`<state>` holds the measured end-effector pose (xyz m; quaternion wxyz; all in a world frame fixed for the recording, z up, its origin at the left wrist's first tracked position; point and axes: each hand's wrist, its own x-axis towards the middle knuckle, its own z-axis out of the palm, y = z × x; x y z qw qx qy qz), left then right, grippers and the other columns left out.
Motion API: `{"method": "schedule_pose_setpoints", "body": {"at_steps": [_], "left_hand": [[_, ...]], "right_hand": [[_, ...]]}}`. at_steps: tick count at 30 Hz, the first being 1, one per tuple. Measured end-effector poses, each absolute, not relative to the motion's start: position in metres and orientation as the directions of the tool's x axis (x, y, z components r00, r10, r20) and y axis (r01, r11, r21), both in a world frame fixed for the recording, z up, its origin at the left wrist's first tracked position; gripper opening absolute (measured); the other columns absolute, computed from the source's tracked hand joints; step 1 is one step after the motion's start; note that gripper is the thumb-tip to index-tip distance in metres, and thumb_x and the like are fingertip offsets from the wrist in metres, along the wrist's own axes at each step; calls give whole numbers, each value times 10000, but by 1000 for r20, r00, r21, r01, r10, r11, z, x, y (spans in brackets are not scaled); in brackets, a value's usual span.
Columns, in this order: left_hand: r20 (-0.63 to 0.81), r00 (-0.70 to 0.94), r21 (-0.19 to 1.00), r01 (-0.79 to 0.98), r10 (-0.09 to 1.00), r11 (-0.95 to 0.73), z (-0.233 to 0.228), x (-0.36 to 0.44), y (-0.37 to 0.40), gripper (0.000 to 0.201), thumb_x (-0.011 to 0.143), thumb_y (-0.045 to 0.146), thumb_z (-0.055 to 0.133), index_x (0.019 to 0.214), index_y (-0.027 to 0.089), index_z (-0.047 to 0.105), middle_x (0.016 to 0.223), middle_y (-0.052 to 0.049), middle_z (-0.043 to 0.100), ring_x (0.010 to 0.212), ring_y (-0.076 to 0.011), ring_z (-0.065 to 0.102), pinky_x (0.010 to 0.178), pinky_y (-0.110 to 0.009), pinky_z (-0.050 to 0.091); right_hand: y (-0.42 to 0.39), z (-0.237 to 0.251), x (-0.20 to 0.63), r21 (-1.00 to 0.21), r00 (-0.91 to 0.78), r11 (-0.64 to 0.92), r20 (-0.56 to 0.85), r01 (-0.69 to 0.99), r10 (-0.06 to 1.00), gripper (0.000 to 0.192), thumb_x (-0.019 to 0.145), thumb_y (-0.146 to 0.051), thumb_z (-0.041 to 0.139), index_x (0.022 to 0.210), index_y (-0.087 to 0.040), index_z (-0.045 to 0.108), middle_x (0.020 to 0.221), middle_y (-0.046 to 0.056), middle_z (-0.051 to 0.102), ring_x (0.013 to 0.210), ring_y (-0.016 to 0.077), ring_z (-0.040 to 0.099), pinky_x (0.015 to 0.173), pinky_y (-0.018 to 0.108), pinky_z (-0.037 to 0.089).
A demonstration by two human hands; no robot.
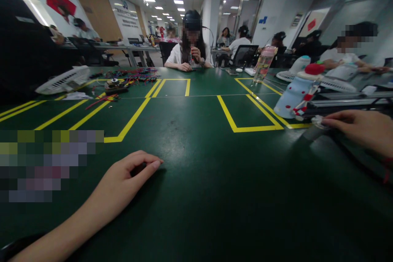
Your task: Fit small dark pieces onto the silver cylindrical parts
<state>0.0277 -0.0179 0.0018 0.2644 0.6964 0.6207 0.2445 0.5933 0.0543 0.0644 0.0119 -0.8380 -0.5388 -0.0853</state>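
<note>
My left hand [127,177] rests on the green table [208,180] at the lower left. Its fingers are curled in, with the thumb tip meeting the index finger, and nothing shows inside. My right hand [364,131] comes in from the right edge. Its fingertips pinch a small clear, shiny piece [319,121], which lies just over a dark flat object [311,134]. A red band sits at that wrist.
Close behind my right hand is a pale blue bottle with red dots [293,97], with a clear pink-lidded bottle [264,63] further back. At the far left are a white fan [63,80] and coloured wires [135,74]. Yellow tape outlines [245,127] mark the table. A person [190,49] sits opposite, others behind.
</note>
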Motion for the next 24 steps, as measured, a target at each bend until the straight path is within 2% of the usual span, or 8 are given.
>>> {"method": "schedule_pose_setpoints", "body": {"at_steps": [5,9,17,20,24], "left_hand": [[1,109,696,713,994,-79,4,29,-19,305,855,555,561,926,296,705,1015,13,702,980,-221,633,863,-325,446],[-1,110,694,716,994,-78,2,27,-19,293,861,549,560,936,304,701,1017,20,699,983,-215,631,861,-322,442],[3,112,679,729,994,-84,4,30,-18,299,857,554,555,925,307,708,1010,19,704,972,-217,637,854,-322,448],[4,108,681,727,994,-82,3,29,-18,304,851,559,558,924,304,707,1006,16,705,967,-220,640,845,-322,454],[-1,120,687,722,993,-87,1,27,-17,314,855,565,551,935,300,700,1005,8,698,967,-224,636,848,-331,453]], "right_hand": [[52,67,591,14,397,-402,136,915,908,485,833,-562,529,1094,-202,722,947,128,690,800,191,546,696,312,365],[50,70,583,-58,460,-456,156,888,874,466,844,-550,519,1074,-204,729,966,112,690,808,175,550,705,311,368],[47,71,579,-144,435,-418,124,897,892,526,807,-583,550,1116,-191,718,1001,108,694,843,177,581,722,337,362],[48,69,582,-163,471,-446,178,880,864,527,756,-610,595,1033,-185,739,937,114,700,805,191,579,711,341,370],[52,70,586,-193,449,-419,151,887,881,431,736,-547,645,932,-180,755,824,115,693,732,207,571,688,351,371]]}}
